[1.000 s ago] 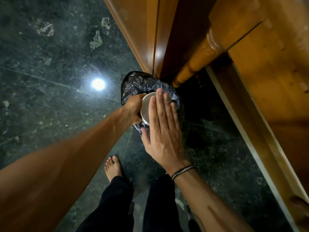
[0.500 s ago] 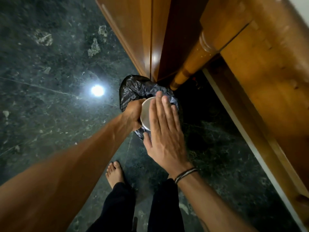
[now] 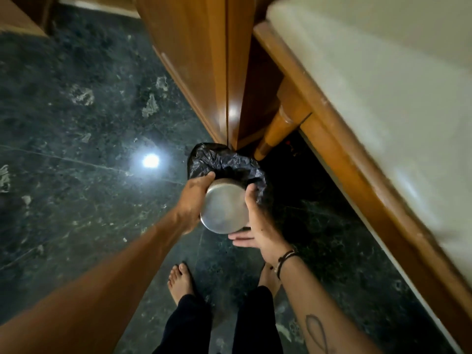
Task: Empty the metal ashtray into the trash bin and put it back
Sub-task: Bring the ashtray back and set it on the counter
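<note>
The round metal ashtray [image 3: 224,209] is turned upside down, its shiny flat base facing me, just above the near edge of the trash bin [image 3: 224,159]. The bin is small and lined with a crumpled black plastic bag. My left hand [image 3: 192,200] grips the ashtray's left rim. My right hand [image 3: 258,223] cups its right and lower side, thumb on the rim and fingers spread underneath. What is inside the ashtray and the bin is hidden.
The bin stands on a dark green marble floor [image 3: 76,175] against a wooden cabinet corner [image 3: 224,85]. A wooden bed frame [image 3: 357,162] with a pale mattress [image 3: 383,72] runs along the right. My bare feet [image 3: 180,281] are just behind the bin.
My right hand has slid off the ashtray's base, where it lay flat, down to its right side. The base is now uncovered. The view has tilted up and shows the mattress.
</note>
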